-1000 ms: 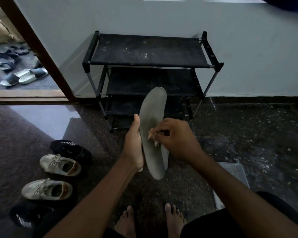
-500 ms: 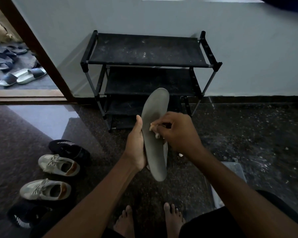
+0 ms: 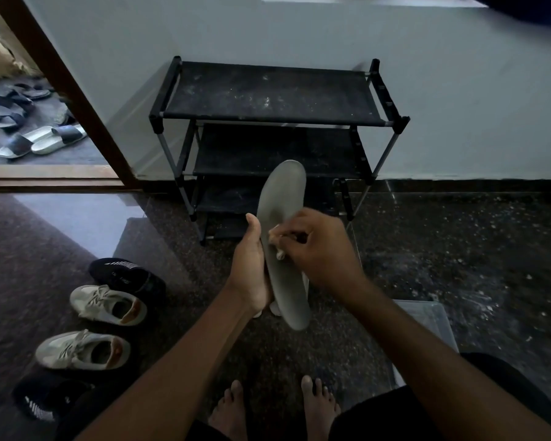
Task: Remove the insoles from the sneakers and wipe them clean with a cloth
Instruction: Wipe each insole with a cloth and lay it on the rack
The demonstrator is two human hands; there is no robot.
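Open dark floor at centre and right, ended at the top by the wall and a black shoe rack at upper centre. Lower left: pale sneakers between black shoes; lower right, a clear box. Centre frame — grey insole held upright, left hand grip wrapped round its left edge, right hand grip pinching a small pale cloth against its face.
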